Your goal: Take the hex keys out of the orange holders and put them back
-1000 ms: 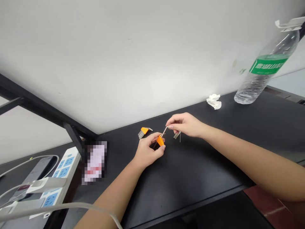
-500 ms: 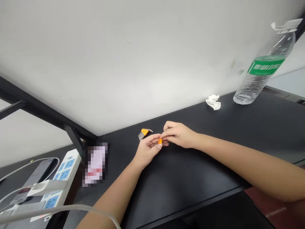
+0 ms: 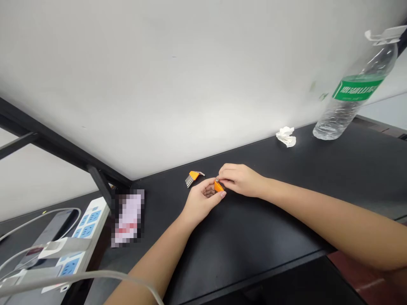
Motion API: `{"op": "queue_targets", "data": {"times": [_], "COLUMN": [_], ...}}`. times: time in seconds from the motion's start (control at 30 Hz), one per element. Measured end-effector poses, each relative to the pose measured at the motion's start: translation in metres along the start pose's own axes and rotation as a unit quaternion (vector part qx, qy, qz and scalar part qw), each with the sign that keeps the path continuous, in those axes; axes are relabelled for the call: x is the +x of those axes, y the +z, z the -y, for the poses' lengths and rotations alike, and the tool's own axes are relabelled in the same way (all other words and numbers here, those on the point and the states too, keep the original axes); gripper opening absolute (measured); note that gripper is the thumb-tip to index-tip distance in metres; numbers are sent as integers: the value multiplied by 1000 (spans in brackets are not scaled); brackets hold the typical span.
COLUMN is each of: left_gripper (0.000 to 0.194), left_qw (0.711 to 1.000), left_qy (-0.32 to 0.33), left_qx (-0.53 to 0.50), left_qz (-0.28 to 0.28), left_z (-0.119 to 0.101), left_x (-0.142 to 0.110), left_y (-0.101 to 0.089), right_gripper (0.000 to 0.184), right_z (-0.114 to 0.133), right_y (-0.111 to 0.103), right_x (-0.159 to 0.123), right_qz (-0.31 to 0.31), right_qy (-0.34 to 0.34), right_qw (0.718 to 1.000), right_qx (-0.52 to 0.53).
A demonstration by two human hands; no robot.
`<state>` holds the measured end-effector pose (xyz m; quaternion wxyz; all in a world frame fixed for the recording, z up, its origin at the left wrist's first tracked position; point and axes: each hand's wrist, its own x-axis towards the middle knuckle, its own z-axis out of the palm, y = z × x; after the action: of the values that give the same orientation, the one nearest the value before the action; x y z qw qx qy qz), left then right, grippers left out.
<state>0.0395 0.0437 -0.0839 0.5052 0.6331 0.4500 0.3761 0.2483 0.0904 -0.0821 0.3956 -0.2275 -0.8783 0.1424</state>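
Between the thumb and fingers of my left hand is a small orange hex key holder. My right hand pinches at its upper end, where a short bit of a metal hex key shows by the fingertips. Most of that key is hidden by the fingers. Just beyond my left hand, a second orange hex key holder lies on the black table. Several metal keys fan out of its near side, and a bent one sticks out to the right.
A crumpled white tissue and a large water bottle stand toward the back right. At left are a white power strip with plugs and cables, a pixelated packet and a black metal frame. A pale wall backs the table.
My right hand has come down and left, bringing the hex key to the orange holder. The key's long shaft and loose keys visible a second ago are out of sight. The left hand has turned the holder slightly.
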Motion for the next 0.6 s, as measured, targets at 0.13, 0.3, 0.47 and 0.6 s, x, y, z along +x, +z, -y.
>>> {"op": "queue_targets", "data": {"times": [0.13, 0.3, 0.47, 0.6], "left_gripper": [39, 37, 37, 43], "left_qw": [1000, 998, 996, 997], "left_qy": [23, 51, 59, 46], "left_qx": [12, -7, -35, -59], "left_qz": [10, 32, 61, 23], "left_z": [-5, -6, 0, 10], "left_x": [0, 1, 2, 4], "left_y": [1, -1, -5, -6], "right_gripper": [17, 23, 23, 24], "right_z": [1, 1, -2, -28], "right_y": [5, 5, -2, -23], "right_x": [-1, -1, 2, 2], "right_qz": [-16, -27, -22, 54], "right_qy": [6, 25, 27, 100], "right_qw": [1000, 996, 995, 992], "right_qx": [25, 77, 96, 46]}}
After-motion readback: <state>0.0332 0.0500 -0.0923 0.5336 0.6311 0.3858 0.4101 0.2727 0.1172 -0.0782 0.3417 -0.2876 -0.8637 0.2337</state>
